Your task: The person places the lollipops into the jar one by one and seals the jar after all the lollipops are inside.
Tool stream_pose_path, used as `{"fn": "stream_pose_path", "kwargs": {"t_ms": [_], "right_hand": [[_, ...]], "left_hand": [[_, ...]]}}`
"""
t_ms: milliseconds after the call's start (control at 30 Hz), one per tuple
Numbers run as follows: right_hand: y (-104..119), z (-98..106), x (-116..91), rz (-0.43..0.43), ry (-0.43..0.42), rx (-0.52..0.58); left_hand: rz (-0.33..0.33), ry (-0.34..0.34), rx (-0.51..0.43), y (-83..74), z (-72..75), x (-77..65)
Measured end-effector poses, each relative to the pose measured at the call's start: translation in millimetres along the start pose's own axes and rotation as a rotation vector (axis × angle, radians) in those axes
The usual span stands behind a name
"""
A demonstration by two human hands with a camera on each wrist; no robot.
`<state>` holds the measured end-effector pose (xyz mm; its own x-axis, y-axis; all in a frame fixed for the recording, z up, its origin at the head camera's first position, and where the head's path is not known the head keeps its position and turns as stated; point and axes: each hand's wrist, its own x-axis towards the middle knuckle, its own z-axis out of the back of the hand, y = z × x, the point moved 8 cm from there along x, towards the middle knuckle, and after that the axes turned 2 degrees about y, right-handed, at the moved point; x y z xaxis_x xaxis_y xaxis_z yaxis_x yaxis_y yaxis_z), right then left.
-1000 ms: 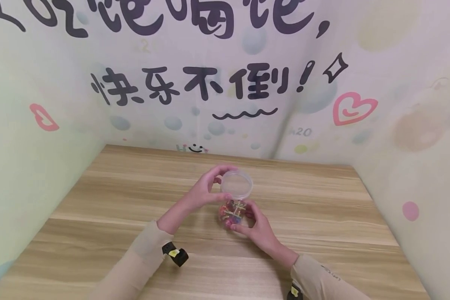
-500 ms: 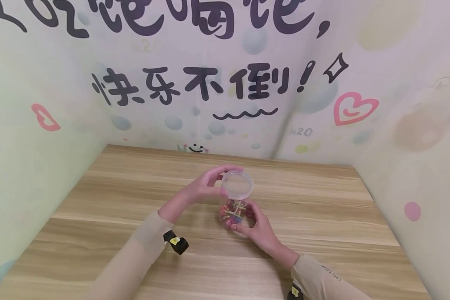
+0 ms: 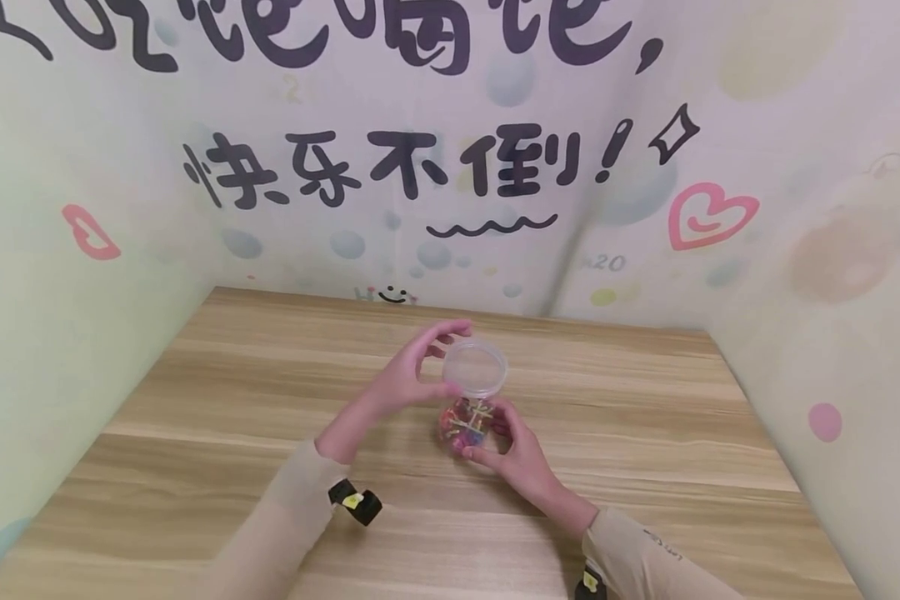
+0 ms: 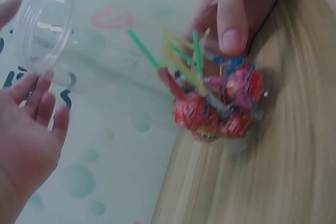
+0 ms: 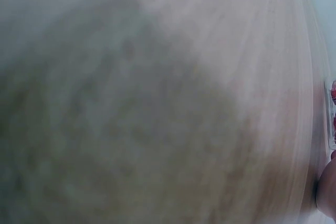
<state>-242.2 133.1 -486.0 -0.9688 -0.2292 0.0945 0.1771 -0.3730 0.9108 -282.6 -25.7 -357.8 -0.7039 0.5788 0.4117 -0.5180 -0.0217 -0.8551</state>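
Note:
A clear plastic jar [image 3: 463,427] full of wrapped lollipops [image 4: 195,111] stands upright near the middle of the wooden table. Its round transparent lid [image 3: 476,367] sits at the top. My right hand [image 3: 521,458] grips the jar low down, thumb in front and fingers behind it. Around the lid's left side, my left hand [image 3: 405,375] is spread, thumb at the near rim. Its index finger stands slightly off the far rim. In the left wrist view, the left hand's fingertips [image 4: 32,83] are right at the lid's edge. Only a sliver of the jar [image 5: 332,114] shows in the right wrist view.
The wooden table [image 3: 645,433] ends at a printed wall [image 3: 330,242] behind, with more wall at both sides. Black wrist cameras [image 3: 356,502] are strapped to both sleeves. A dark blurred shape fills much of the right wrist view.
The left hand first turned at the lid, index reaching right; since then its fingers have drawn back left and spread from the far rim. The right hand and jar stay put.

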Motion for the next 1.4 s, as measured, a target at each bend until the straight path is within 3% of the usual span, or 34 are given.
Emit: {"fn": "stream_pose_path", "kwargs": {"t_ms": [167, 433, 600, 1067, 1400], "right_hand": [[1.5, 0.9, -0.3, 0.01, 0.0, 0.012], [-0.8, -0.6, 0.2, -0.007, 0.0, 0.012], [-2.8, -1.1, 0.6, -0.013, -0.004, 0.01], [-1.8, -0.1, -0.5, -0.011, -0.005, 0.011], [-0.6, -0.3, -0.4, -0.006, -0.002, -0.01]], "left_hand": [[0.026, -0.149, 0.08, -4.3, 2.7, -8.1], [0.044, -0.191, 0.093, -2.3, 2.9, -11.4], [0.049, -0.146, 0.09, 0.5, 4.4, -8.6], [-0.01, 0.055, -0.066, 3.0, 5.9, 4.9], [-0.008, 0.158, -0.059, 2.7, 5.5, 6.9]]}}
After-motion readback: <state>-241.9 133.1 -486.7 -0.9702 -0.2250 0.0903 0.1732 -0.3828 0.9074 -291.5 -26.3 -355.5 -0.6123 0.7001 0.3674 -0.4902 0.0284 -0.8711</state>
